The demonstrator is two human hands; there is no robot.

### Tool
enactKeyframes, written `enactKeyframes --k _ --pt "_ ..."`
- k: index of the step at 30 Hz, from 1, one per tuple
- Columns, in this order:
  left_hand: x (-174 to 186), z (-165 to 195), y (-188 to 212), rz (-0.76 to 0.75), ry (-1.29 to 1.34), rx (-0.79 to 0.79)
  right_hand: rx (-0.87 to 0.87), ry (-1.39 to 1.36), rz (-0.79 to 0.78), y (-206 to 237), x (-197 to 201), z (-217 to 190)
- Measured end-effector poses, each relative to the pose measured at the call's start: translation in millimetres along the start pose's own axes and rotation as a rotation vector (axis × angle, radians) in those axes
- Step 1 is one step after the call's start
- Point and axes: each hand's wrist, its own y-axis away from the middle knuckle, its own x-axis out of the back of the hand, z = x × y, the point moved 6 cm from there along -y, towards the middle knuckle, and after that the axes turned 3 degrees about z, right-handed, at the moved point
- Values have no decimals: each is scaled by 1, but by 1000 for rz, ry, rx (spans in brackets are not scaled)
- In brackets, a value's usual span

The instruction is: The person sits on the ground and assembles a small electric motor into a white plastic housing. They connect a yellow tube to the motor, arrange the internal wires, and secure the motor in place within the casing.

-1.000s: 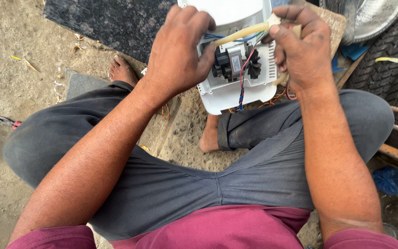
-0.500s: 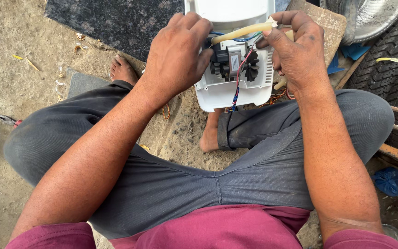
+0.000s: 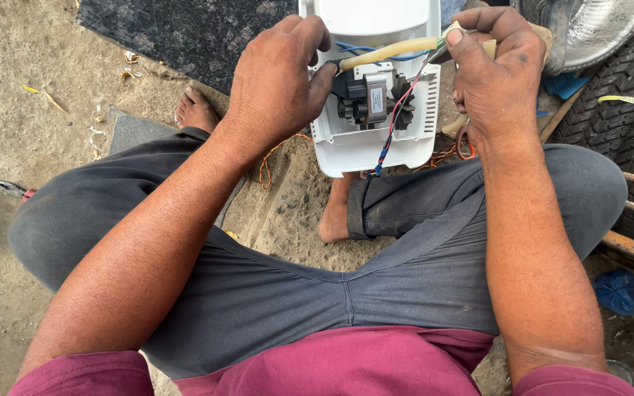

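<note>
White plastic housing (image 3: 376, 147), upper centre of the frame, lying open on the sandy ground (image 3: 31, 132) in front of the seated person's crossed legs. Inside it sits a small dark motor (image 3: 365, 99) with a fan wheel on its right side. A red and blue wire bundle (image 3: 390, 128) runs from the upper right down across the motor and out over the lower edge of the housing.

Left hand (image 3: 273, 84), upper centre-left: fingers curled over the left edge of the housing, thumb pressed against the motor; the grip is closed on the housing. Right hand (image 3: 497, 77), upper right: thumb and fingers pinch the end of a pale yellow tube (image 3: 390, 53) that lies across the top of the motor toward the left hand; the grip is narrow and holding the tube.

Compared with the frame 0.5 s earlier, the housing sits slightly lower and more to the right in the view, both hands keep the same holds, and the tube lies at much the same shallow slant.

Surroundings: dark mat (image 3: 185, 33) at upper left, tyre (image 3: 618, 103) and shiny metal bowl (image 3: 588, 29) at upper right, blue cloth (image 3: 625, 290) at lower right.
</note>
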Motion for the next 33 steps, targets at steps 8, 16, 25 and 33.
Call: enactKeyframes --k 8,16,25,33 --pt "-17 3 5 -153 -115 46 26 35 3 -2 0 1" --pt "-23 10 6 -189 -183 17 -49 172 -31 -3 -5 14" --pt "-28 12 9 -87 -259 -59 485 694 -17 14 -31 -29" --pt "-35 8 9 -20 -331 -62 673 981 -117 34 -59 -58"
